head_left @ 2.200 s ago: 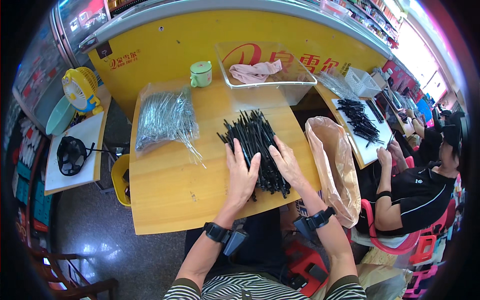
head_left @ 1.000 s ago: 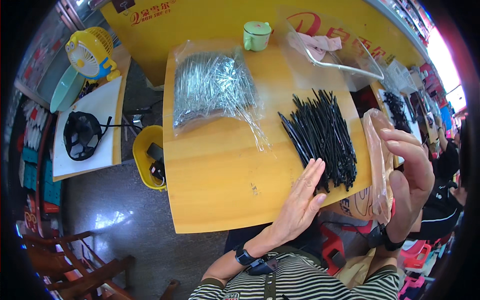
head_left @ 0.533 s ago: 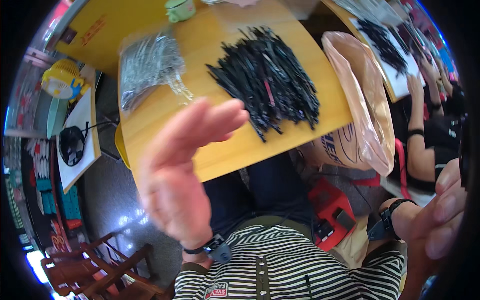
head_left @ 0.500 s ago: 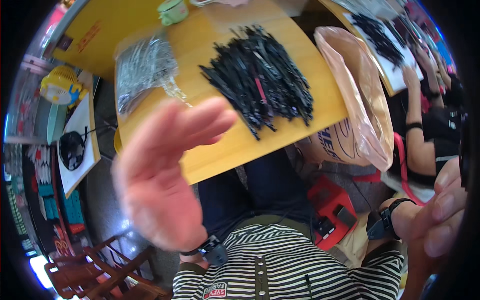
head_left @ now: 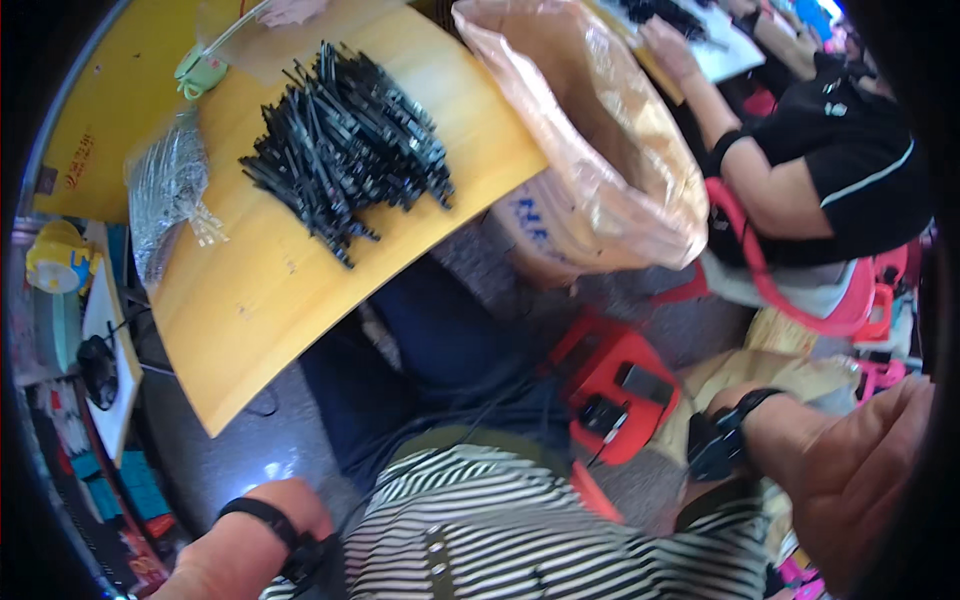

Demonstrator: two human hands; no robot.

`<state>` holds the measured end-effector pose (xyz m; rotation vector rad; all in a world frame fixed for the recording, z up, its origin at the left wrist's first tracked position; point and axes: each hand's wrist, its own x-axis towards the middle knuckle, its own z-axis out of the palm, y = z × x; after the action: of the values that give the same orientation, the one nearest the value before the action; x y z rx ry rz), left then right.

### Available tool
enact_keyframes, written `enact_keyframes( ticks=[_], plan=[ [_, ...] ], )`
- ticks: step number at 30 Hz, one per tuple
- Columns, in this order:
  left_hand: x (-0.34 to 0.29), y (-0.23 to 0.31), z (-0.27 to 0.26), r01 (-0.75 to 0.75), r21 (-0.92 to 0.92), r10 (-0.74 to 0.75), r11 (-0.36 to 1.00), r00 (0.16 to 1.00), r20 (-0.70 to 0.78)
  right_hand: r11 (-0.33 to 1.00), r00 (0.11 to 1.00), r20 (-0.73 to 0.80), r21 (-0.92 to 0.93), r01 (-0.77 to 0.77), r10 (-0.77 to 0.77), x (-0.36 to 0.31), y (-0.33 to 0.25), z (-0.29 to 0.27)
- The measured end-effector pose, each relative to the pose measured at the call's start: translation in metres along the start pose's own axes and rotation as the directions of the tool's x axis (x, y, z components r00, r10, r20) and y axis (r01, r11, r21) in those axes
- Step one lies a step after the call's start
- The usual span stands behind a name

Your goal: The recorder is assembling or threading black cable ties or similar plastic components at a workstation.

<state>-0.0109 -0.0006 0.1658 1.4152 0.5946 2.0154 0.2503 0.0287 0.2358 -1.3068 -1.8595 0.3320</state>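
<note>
My left hand (head_left: 215,565) is low at the left, beside my striped shirt, with a black wrist strap; the lower edge cuts it off and its fingers do not show. At the far right my right hand (head_left: 855,475) is raised, also strapped at the wrist; its fingers run into the dark rim and cannot be made out. Neither hand touches anything that I can see. A pile of thin black strips (head_left: 350,150) lies on the yellow wooden table (head_left: 240,340). Left of it sits a clear plastic bag (head_left: 165,190) of silvery pieces.
A large open pinkish plastic bag (head_left: 600,215) stands against the table's right edge. A red stool (head_left: 625,385) with small black devices is by my knee. A co-worker in black (head_left: 840,160) sits at the right. A green cup (head_left: 200,72) stands at the far left.
The view has swung to the right, so the table sits farther left. My left hand has dropped from in front of the table to the lower left.
</note>
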Motion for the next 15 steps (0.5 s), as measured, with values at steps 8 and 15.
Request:
enact_keyframes(
  ticks=[8, 15],
  plan=[
    [-0.051, 0.044, -0.267, 0.071, -0.239, -0.069, 0.968, 0.997, 0.015, 0.991, 0.999, -0.029, -0.135, 0.020, -0.024, -0.043, -0.012, -0.033],
    [-0.046, 0.002, -0.114, 0.111, -0.206, -0.084, 0.972, 0.987, 0.135, 0.999, 0.994, -0.097, 0.008, 0.042, -0.041, -0.026, -0.009, -0.003]
  ],
)
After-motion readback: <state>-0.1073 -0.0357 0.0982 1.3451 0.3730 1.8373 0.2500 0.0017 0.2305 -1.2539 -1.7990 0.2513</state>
